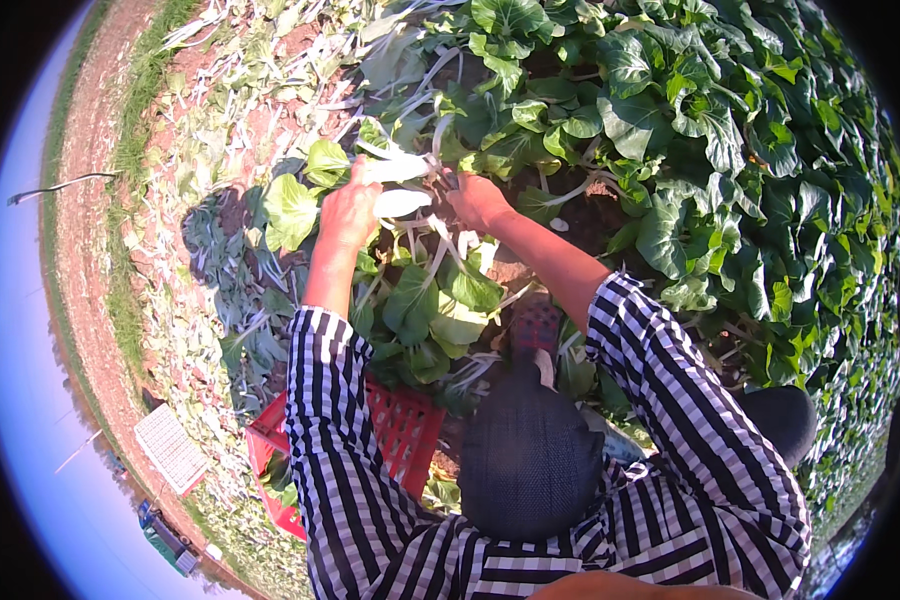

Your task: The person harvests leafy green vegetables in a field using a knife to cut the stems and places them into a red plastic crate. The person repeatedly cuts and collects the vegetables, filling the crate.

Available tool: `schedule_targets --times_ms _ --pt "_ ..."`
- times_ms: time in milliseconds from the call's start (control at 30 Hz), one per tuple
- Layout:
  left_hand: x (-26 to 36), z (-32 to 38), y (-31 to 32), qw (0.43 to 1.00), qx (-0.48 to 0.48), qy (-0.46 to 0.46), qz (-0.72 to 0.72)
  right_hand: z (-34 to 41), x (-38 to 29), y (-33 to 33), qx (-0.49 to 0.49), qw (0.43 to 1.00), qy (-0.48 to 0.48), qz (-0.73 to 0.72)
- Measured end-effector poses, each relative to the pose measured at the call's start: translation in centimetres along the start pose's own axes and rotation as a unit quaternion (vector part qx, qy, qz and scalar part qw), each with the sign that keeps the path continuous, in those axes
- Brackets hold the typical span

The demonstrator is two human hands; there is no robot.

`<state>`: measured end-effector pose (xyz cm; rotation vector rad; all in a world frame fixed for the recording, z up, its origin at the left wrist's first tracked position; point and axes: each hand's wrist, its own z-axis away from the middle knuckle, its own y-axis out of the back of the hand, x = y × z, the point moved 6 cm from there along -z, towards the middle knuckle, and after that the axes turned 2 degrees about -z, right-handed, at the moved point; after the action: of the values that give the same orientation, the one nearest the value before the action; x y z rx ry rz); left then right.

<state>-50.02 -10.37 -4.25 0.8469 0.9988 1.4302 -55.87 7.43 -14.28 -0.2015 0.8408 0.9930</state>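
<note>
My left hand (350,202) is closed around a leafy green with thick white stalks (399,168), its green leaves (291,211) pointing left. A second white stalk base (403,203) lies just below it, at the same hand. Close to the right of the stalk bases, my right hand (474,196) has its fingers curled round something small and dark whose shape is mostly hidden. Cut-off or loose leaves (412,304) with pale stems lie on the soil beneath both hands.
Dense standing leafy greens (720,165) fill the right side. Discarded leaves and stalks (247,97) litter the ground at the left. A red plastic crate (401,435) with greens inside stands beside my left arm. My shoe (536,326) is below the hands. A pale crate (171,450) and a truck (166,541) are farther off.
</note>
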Motion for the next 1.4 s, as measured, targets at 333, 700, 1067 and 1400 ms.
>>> schedule_targets --times_ms 333,700,1067,1400 --pt "-2.0 2.1 -4.8 0.998 -0.011 0.017 0.052 4.0 5.3 -5.2 -0.251 0.964 -0.059 0.070" --pt "0.5 2.0 -3.5 0.996 -0.022 0.068 0.059 21.2 2.8 12.4 -0.084 0.973 0.068 -0.204" --pt "6.6 28.8 7.8 0.849 0.393 0.211 0.281 57.6 -27.1 2.6 -0.720 0.447 0.174 -0.502" --pt "11.9 41.0 5.8 0.840 0.353 0.281 0.300 73.0 -23.3 -0.9 -0.852 0.303 0.153 -0.400"
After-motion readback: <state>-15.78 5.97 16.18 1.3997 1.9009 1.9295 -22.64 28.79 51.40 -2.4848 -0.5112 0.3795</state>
